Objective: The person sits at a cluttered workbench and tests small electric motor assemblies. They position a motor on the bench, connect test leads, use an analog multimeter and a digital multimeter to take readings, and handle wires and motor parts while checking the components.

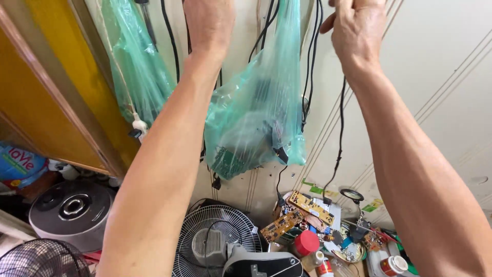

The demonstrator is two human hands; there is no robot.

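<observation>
I'm in a cluttered home repair workshop. Bare circuit boards (pixel 302 213) lie heaped below me beside fan grilles (pixel 212 236) and a cooker lid (pixel 72 210). Black cables (pixel 310 66) and green plastic bags (pixel 256 118) of parts hang on the wall.

two bare forearms, no sleeves, left hand (pixel 209 23), right hand (pixel 357 31)

Green plastic bag (pixel 256 118) and black cables (pixel 310 66) hang between raised arms, blocking wall access. Open wall right of cables. Below: fan grille (pixel 215 236), circuit boards (pixel 307 208) crowd the floor.
</observation>
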